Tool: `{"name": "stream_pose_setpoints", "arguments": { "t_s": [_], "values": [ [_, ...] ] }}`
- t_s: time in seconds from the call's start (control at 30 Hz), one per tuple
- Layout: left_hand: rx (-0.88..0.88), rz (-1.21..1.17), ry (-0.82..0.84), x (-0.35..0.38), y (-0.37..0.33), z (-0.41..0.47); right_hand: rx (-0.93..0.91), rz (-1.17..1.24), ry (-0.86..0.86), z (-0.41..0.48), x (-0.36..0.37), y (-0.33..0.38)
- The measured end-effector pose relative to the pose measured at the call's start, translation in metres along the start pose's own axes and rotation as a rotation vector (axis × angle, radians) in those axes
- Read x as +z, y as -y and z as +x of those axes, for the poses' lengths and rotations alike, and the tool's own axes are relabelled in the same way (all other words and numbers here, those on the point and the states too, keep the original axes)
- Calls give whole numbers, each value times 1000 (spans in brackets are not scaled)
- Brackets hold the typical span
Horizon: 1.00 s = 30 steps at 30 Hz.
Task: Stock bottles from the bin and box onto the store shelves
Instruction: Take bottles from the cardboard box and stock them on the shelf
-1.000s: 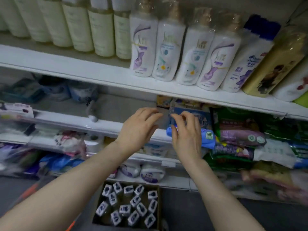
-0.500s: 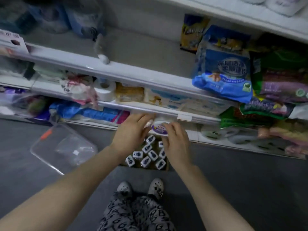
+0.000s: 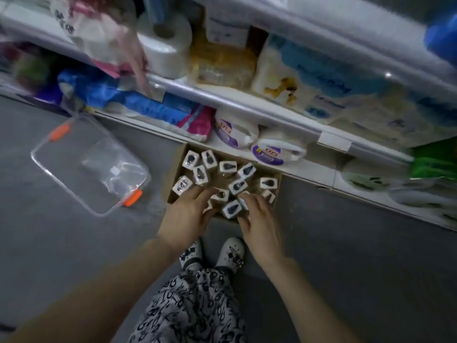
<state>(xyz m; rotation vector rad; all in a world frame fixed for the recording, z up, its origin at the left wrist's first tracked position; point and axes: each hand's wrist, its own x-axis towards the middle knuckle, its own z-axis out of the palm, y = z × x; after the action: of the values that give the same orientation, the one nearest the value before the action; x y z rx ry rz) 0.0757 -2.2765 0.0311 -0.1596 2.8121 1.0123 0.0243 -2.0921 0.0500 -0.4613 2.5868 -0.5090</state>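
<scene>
Grey floor (image 3: 74,243) of a shop aisle; shelves (image 3: 247,105) run across the top of my view from 10 to 3 o'clock, packed with tissue packs and a paper roll (image 3: 164,45); motion blur is heavy up there, labels unreadable.

Task stock: the cardboard box (image 3: 176,169) sits open on the floor at 12 o'clock from the shoes (image 3: 232,251), pushed against the bottom shelf; my guess is it's parked there so each pick is a short lift. The bottles (image 3: 190,158) stand upright in it, white caps up, loosely packed and some leaning; upright means caps are the only grab point from above. The clear bin (image 3: 61,154) with orange latches lies at 9 o'clock from the box, well apart; I see only clear film inside, no bottles that I can make out.

Hands are both down at the box's 6 o'clock edge, just beside each other, one cap showing between them. Left hand (image 3: 188,216): fingers fairly straight and spread, lying on the caps, thumb out to the side; nothing clamped. Right hand (image 3: 259,219): fingers bent loosely over the caps, touching them; cannot tell whether it has closed round a bottle, blur hides the fingertips.

Judgement: pick phase; plenty of bottles left in the box.
</scene>
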Motion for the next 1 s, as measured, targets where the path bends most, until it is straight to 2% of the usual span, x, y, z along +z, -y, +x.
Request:
{"name": "stream_pose_setpoints", "arguments": {
  "t_s": [0.23,0.4,0.77,1.0],
  "values": [
    [-147,-12,68,97,68,22,34,-71,106,52,97,-55],
    [-212,-26,107,165,118,42,-13,-135,185,92,159,-91],
    [-218,-14,149,277,195,91,-102,-292,104,166,271,-152],
    [-228,85,217,304,212,109,-169,-440,17,185,302,-164]
  ]
}}
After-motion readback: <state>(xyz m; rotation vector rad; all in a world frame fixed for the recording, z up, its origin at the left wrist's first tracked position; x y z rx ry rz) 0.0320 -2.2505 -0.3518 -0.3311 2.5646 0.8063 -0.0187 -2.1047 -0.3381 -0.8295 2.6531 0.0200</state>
